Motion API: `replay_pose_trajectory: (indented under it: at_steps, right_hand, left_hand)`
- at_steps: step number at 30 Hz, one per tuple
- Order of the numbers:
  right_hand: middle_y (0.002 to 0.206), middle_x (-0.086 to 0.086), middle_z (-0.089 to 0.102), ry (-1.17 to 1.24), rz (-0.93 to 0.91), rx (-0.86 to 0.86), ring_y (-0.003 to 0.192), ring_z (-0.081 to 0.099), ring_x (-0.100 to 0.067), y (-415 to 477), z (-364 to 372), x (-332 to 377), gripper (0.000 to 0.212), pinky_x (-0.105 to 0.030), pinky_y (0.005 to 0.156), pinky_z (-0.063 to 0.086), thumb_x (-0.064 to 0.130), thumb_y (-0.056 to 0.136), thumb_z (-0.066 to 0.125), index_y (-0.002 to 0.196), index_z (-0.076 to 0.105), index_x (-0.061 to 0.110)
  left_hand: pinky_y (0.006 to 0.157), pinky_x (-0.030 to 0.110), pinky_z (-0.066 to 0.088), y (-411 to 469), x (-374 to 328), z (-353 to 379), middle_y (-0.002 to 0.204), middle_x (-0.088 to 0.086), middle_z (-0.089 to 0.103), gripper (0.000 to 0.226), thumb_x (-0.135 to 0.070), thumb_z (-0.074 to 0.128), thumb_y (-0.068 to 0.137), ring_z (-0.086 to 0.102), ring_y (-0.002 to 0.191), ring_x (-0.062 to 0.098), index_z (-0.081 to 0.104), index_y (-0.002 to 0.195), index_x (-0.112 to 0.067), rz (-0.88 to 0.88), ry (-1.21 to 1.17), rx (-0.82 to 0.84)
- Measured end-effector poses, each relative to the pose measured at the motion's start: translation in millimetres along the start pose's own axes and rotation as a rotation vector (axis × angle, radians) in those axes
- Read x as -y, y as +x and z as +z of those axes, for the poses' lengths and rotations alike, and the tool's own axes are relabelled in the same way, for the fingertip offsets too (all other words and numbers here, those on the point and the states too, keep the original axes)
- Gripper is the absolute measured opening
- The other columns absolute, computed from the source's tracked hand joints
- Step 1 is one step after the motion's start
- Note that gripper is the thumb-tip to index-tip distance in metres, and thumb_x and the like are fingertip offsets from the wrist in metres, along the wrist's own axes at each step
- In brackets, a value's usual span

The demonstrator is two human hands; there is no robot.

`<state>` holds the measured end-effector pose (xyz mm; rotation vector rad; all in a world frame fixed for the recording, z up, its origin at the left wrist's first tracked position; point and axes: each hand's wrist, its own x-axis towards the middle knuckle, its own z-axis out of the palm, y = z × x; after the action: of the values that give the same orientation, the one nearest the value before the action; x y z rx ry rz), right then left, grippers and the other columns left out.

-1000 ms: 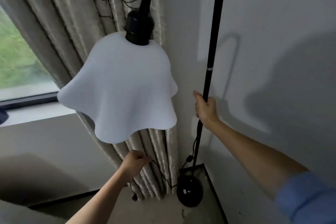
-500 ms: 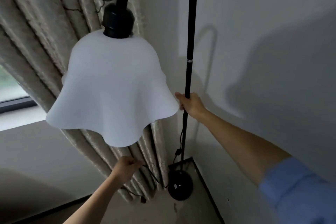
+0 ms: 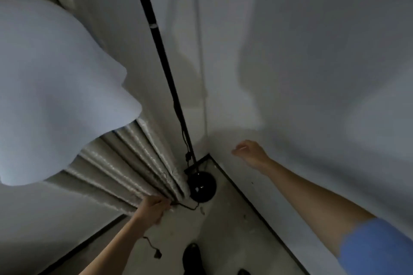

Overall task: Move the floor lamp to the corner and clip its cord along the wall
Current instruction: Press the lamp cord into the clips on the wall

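At the far left the white lamp shade (image 3: 55, 87) hung close to your head and hid much of the view on that side. Below it the pleated curtain (image 3: 125, 163) fell to the floor, and your left hand (image 3: 154, 206) was at its lower edge with the fingers closed on the black cord (image 3: 190, 207), which ran from that hand to the lamp's foot; a loose length ending in the plug (image 3: 157, 255) lay on the floor (image 3: 223, 241) beneath your forearm. Next came the lamp pole (image 3: 165, 62), upright, with its round base (image 3: 202, 186) set in the corner, close to the curtain and to the dark skirting (image 3: 245, 194). Your right hand (image 3: 251, 153) was off the pole, fingers loosely apart and empty, near the right-hand wall (image 3: 312, 73). In my judgement the placing of the lamp was done or very nearly so. The cord work was outstanding: no clip was visible on either wall, and the cord lay slack. The curtain folds crowded the base and may foul the cord's route. A dark shoe (image 3: 192, 257) stood close to the loose plug, a trip or snag risk.
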<state>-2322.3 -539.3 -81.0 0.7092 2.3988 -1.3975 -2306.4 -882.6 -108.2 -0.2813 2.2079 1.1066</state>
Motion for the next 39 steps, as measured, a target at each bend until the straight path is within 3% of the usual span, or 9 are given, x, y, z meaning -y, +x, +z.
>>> replay_pose_trajectory:
  at_steps: [3, 7, 12, 16, 20, 24, 28, 32, 39]
  right_hand:
    - [0.111, -0.004, 0.064, 0.007, 0.091, -0.069, 0.094, 0.058, -0.018, -12, -4, -47, 0.025, -0.028, 0.078, 0.046, 0.039, 0.084, 0.068, 0.099, 0.062, 0.021]
    - [0.106, 0.0, 0.065, 0.015, 0.245, -0.186, 0.095, 0.061, -0.019, -20, 12, -108, 0.025, -0.029, 0.079, 0.049, 0.045, 0.083, 0.065, 0.096, 0.063, 0.024]
    - [0.103, 0.0, 0.066, 0.026, 0.419, -0.249, 0.091, 0.062, -0.019, -12, 72, -192, 0.02, -0.029, 0.076, 0.049, 0.046, 0.084, 0.062, 0.089, 0.061, 0.027]
    - [0.089, 0.002, 0.064, 0.051, 0.504, -0.226, 0.073, 0.057, -0.014, -1, 125, -247, 0.019, -0.024, 0.057, 0.04, 0.046, 0.084, 0.061, 0.08, 0.058, 0.027]
    - [0.085, 0.004, 0.058, 0.007, 0.492, -0.222, 0.077, 0.056, -0.016, 24, 164, -302, 0.021, -0.027, 0.066, 0.041, 0.046, 0.086, 0.059, 0.083, 0.06, 0.025]
    - [0.09, 0.002, 0.062, -0.006, 0.49, -0.256, 0.086, 0.06, -0.02, 61, 198, -363, 0.027, -0.031, 0.079, 0.049, 0.043, 0.087, 0.062, 0.099, 0.067, 0.019]
    - [0.091, 0.001, 0.06, -0.042, 0.473, -0.271, 0.084, 0.055, -0.018, 108, 239, -428, 0.029, -0.03, 0.077, 0.045, 0.045, 0.087, 0.062, 0.1, 0.067, 0.019]
    - [0.09, -0.001, 0.062, -0.024, 0.455, -0.318, 0.085, 0.058, -0.021, 147, 271, -481, 0.021, -0.029, 0.072, 0.042, 0.043, 0.085, 0.065, 0.09, 0.065, 0.022]
    - [0.09, -0.001, 0.065, -0.08, 0.321, -0.322, 0.082, 0.06, -0.019, 217, 298, -542, 0.021, -0.027, 0.067, 0.042, 0.039, 0.086, 0.066, 0.093, 0.069, 0.02]
  left_hand:
    - [0.042, 0.022, 0.035, 26, -5, 20, 0.034, 0.002, 0.044, 0.03, -0.009, 0.058, 0.091, 0.041, 0.031, 0.015, 0.061, 0.062, -0.001, -0.038, 0.033, 0.093]
    - [0.03, 0.016, 0.034, 74, -2, 46, 0.031, 0.0, 0.045, 0.026, -0.008, 0.056, 0.091, 0.041, 0.026, 0.01, 0.06, 0.068, 0.002, -0.054, 0.091, 0.236]
    - [0.043, 0.021, 0.044, 148, 19, 91, 0.04, 0.004, 0.054, 0.038, -0.011, 0.055, 0.092, 0.051, 0.038, 0.014, 0.056, 0.054, -0.005, -0.004, 0.179, 0.371]
    - [0.043, 0.021, 0.05, 192, 42, 136, 0.039, 0.0, 0.058, 0.037, -0.012, 0.058, 0.09, 0.055, 0.039, 0.01, 0.059, 0.054, -0.009, -0.015, 0.18, 0.42]
    - [0.061, 0.033, 0.052, 242, 72, 187, 0.04, -0.001, 0.059, 0.033, -0.011, 0.058, 0.091, 0.057, 0.043, 0.013, 0.062, 0.058, -0.011, -0.011, 0.179, 0.454]
    - [0.053, 0.026, 0.053, 296, 109, 236, 0.05, 0.006, 0.06, 0.025, -0.011, 0.056, 0.092, 0.059, 0.046, 0.014, 0.063, 0.068, -0.01, 0.058, 0.217, 0.48]
    - [0.056, 0.028, 0.055, 353, 159, 281, 0.048, 0.004, 0.058, 0.023, -0.007, 0.054, 0.093, 0.056, 0.039, 0.008, 0.064, 0.073, -0.007, 0.148, 0.287, 0.524]
    - [0.059, 0.031, 0.05, 408, 204, 315, 0.055, 0.009, 0.057, 0.013, -0.007, 0.056, 0.092, 0.054, 0.048, 0.016, 0.067, 0.085, -0.003, 0.233, 0.355, 0.572]
    - [0.054, 0.025, 0.048, 505, 246, 369, 0.06, 0.008, 0.057, 0.012, -0.009, 0.059, 0.092, 0.053, 0.055, 0.016, 0.069, 0.095, -0.003, 0.455, 0.485, 0.573]
